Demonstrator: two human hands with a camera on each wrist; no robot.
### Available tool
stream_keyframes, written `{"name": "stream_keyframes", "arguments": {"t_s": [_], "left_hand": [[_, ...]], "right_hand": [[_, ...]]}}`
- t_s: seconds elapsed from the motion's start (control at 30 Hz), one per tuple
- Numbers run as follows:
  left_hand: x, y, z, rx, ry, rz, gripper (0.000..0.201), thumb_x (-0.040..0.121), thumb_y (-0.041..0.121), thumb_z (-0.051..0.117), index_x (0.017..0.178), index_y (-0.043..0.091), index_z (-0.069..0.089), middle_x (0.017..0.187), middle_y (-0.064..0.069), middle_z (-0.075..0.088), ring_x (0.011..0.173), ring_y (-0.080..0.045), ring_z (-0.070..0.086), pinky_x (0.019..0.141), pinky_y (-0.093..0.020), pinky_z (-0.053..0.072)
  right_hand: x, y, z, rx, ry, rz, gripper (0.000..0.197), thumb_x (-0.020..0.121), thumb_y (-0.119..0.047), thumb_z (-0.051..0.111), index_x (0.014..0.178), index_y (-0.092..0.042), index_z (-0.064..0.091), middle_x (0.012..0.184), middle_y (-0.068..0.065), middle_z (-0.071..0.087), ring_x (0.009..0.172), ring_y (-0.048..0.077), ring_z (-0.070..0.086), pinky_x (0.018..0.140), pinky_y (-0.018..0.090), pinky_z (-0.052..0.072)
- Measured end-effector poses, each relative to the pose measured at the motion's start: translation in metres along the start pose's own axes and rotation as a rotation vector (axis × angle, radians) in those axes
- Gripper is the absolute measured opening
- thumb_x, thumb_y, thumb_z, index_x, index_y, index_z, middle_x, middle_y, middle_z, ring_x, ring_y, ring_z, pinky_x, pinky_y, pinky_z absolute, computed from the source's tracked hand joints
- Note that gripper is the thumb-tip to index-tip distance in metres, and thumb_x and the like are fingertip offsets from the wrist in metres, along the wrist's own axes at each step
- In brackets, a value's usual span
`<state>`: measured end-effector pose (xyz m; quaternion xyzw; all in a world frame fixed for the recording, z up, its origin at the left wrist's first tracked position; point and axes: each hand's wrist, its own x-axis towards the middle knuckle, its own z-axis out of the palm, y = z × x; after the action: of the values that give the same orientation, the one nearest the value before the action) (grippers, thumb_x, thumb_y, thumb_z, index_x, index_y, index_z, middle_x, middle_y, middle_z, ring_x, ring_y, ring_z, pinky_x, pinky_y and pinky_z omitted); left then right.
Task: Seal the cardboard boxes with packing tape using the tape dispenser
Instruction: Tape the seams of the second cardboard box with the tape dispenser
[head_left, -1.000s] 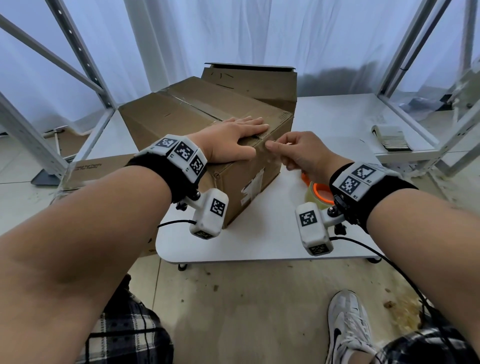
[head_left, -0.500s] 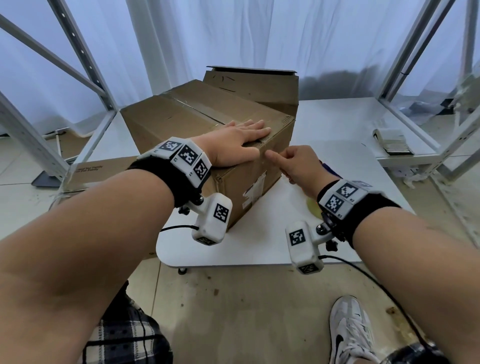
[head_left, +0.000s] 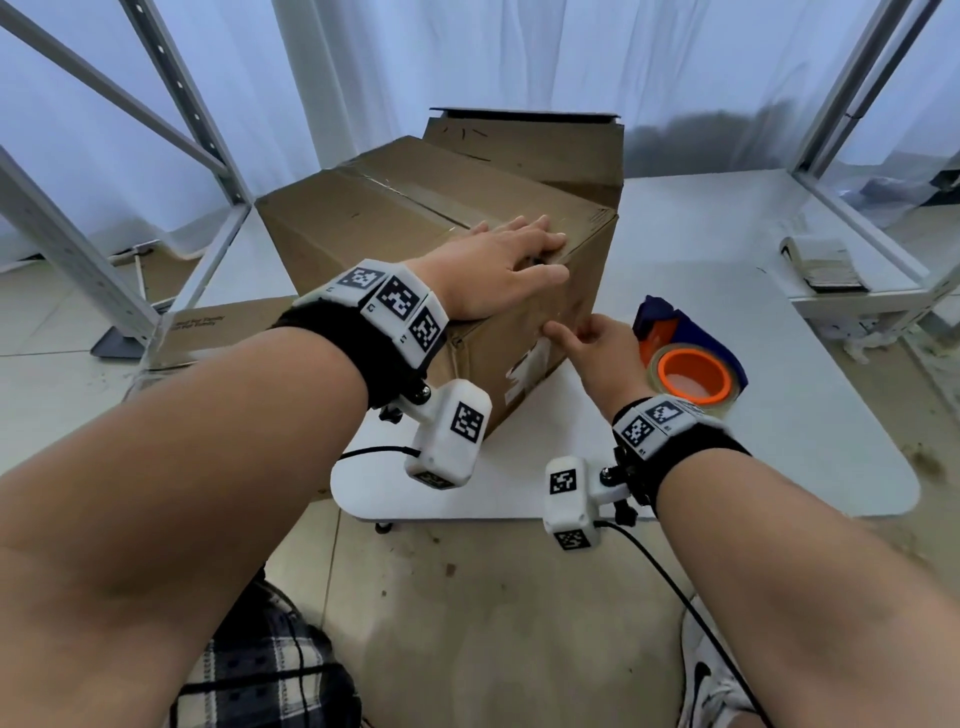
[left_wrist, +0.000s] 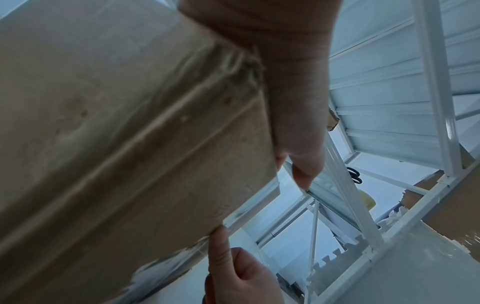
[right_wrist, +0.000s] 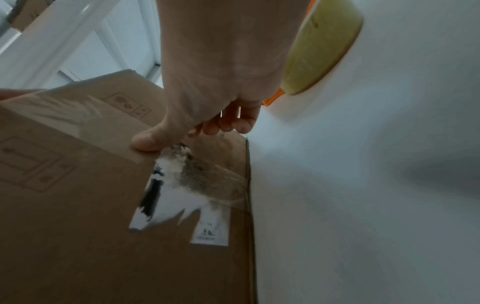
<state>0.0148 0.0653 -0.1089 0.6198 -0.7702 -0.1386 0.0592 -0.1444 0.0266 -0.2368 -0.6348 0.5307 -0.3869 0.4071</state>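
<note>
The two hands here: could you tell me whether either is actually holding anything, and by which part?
Nothing is gripped. The left hand lies flat on the cardboard box top near its corner; the right hand presses its thumb against the box side. The tape dispenser lies untouched.

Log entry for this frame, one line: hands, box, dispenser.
left hand: flat on cardboard box top | right hand: thumb pressing box side by torn label | tape dispenser: idle on table

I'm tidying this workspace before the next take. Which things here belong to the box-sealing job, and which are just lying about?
Belongs to the job:
- cardboard box, left hand flat on top
- right hand, thumb pressing the box's side
- tape dispenser on the white table

Just lying about:
- second box behind
- flattened cardboard on the floor
- small bundle on the right shelf
</note>
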Motion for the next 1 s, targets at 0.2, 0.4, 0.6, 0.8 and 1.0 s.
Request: {"name": "stream_keyframes", "arguments": {"t_s": [0.2,0.4,0.6,0.8,1.0], "left_hand": [[-0.002,0.003,-0.001,0.002,0.002,0.002,0.057,0.096,0.054,0.037,0.149,0.034,0.025,0.159,0.009,0.01,0.146,-0.008,0.003,0.117,-0.033,-0.002],[-0.002,0.006,-0.001,-0.003,0.007,-0.009,0.06,0.093,0.041,0.05,0.148,0.032,0.027,0.159,0.007,0.013,0.146,-0.012,0.006,0.116,-0.033,-0.001],[0.0,0.005,-0.002,-0.092,0.005,-0.013,0.044,0.103,0.032,0.028,0.147,0.028,0.03,0.159,0.006,0.014,0.146,-0.009,0.005,0.117,-0.032,-0.002],[-0.001,0.003,0.0,-0.066,0.007,-0.005,0.046,0.102,0.027,0.03,0.148,0.028,0.028,0.159,0.005,0.013,0.146,-0.01,0.004,0.117,-0.032,-0.002],[-0.003,0.002,0.001,-0.066,0.034,-0.012,0.046,0.102,0.03,0.032,0.148,0.031,0.027,0.16,-0.002,0.006,0.147,-0.014,0.0,0.118,-0.034,-0.002]], "right_hand": [[0.006,-0.009,-0.013,-0.372,-0.058,-0.065,0.035,0.083,-0.049,0.067,0.088,-0.018,0.051,0.08,-0.003,0.056,0.077,0.019,0.053,0.068,0.032,0.042],[-0.002,-0.043,-0.027,-0.983,-0.109,-0.43,0.03,0.095,-0.044,0.053,0.096,-0.015,0.062,0.089,0.006,0.064,0.087,0.027,0.063,0.064,0.028,0.034],[0.005,-0.089,-0.05,-1.058,-0.038,-0.546,0.041,0.094,-0.05,0.048,0.093,-0.015,0.068,0.09,0.007,0.067,0.086,0.026,0.061,0.066,0.027,0.033],[-0.004,-0.072,-0.038,-0.929,-0.082,-0.489,0.04,0.099,-0.045,0.041,0.107,-0.016,0.067,0.099,0.009,0.067,0.09,0.027,0.061,0.068,0.026,0.032],[-0.005,-0.062,-0.023,-1.142,-0.292,-0.561,0.033,0.099,-0.044,0.042,0.111,-0.026,0.066,0.105,0.003,0.067,0.096,0.024,0.063,0.068,0.027,0.037]]}}
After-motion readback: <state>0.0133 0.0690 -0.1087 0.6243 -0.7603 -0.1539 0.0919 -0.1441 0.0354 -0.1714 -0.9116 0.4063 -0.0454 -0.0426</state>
